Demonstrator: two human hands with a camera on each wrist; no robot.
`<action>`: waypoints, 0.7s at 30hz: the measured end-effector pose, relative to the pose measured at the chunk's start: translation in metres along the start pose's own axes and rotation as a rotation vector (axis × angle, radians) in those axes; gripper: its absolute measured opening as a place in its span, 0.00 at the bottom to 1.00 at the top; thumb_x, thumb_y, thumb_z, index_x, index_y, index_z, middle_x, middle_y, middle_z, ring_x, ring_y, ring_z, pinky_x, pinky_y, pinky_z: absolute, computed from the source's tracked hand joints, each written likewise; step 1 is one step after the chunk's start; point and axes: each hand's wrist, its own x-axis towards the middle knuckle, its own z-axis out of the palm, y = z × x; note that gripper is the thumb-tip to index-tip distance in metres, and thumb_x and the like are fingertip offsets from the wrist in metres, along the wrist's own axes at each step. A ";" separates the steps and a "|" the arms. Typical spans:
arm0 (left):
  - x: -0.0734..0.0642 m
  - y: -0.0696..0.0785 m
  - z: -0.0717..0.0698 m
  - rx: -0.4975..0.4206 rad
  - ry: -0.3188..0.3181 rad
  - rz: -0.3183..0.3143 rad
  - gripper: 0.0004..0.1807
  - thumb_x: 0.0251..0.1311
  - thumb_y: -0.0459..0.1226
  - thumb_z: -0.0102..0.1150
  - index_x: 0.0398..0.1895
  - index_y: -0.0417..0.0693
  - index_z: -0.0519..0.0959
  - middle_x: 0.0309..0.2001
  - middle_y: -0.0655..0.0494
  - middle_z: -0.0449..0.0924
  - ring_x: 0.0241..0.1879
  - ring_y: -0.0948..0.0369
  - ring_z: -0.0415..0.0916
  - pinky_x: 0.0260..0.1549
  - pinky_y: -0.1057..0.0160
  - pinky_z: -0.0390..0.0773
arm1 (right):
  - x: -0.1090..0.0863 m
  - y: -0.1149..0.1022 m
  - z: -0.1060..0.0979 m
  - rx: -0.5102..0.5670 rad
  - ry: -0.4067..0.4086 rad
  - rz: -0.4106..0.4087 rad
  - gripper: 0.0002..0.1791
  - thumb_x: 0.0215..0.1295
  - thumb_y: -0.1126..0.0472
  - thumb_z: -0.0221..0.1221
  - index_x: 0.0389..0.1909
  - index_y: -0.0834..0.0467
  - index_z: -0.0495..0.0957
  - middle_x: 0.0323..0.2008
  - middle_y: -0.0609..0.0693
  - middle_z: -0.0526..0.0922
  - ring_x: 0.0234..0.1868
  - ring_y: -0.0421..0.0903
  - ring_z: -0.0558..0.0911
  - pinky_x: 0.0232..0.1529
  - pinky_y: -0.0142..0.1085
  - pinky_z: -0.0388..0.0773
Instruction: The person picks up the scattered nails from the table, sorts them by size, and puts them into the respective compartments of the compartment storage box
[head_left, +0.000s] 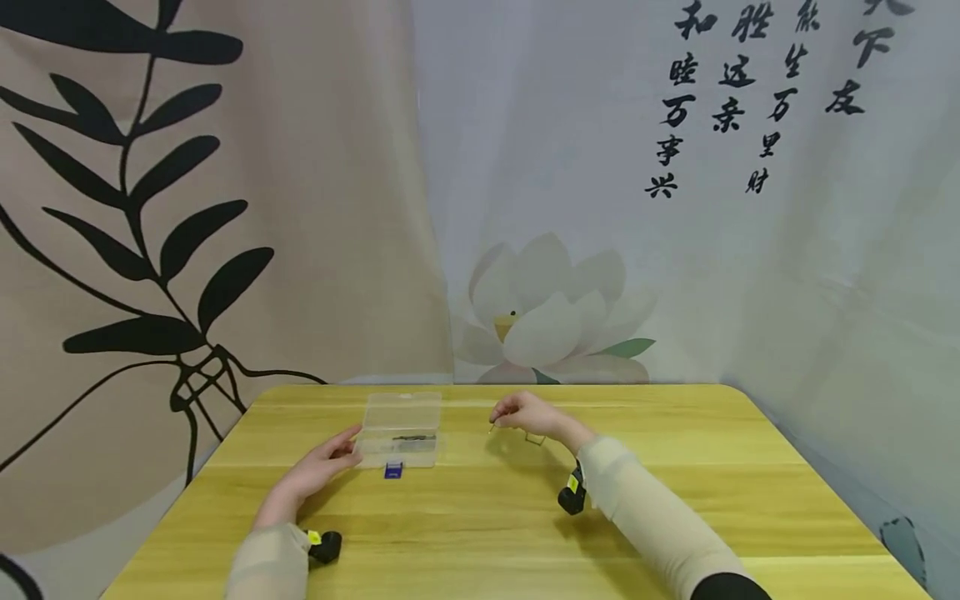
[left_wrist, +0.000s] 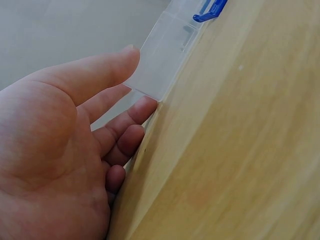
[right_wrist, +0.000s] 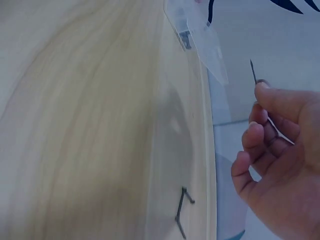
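Observation:
A clear plastic box (head_left: pixel 397 458) stands on the table with its lid (head_left: pixel 403 410) raised at the back and a blue latch (head_left: pixel 393 470) in front. Inside lie several dark nails (head_left: pixel 415 437). My left hand (head_left: pixel 322 467) holds the box's left end, thumb (left_wrist: pixel 125 65) against its wall and fingers by the lower corner. To the right of the box, above the table, my right hand (head_left: pixel 528 414) pinches a thin nail (right_wrist: pixel 253 71) between thumb and fingers, point outward. Several more nails (right_wrist: pixel 180 212) lie on the table below that hand.
The wooden table (head_left: pixel 480 533) ends at a back edge just behind the box and right hand. Behind it hangs a printed curtain (head_left: pixel 570 183). Black wrist cameras (head_left: pixel 572 493) sit on both sleeves.

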 end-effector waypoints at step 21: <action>0.001 0.001 0.000 -0.011 0.010 -0.011 0.35 0.69 0.41 0.56 0.74 0.39 0.57 0.57 0.41 0.68 0.56 0.48 0.64 0.55 0.49 0.65 | 0.037 -0.032 0.033 -0.036 0.016 -0.072 0.09 0.68 0.65 0.58 0.44 0.64 0.82 0.40 0.48 0.83 0.39 0.38 0.78 0.42 0.35 0.74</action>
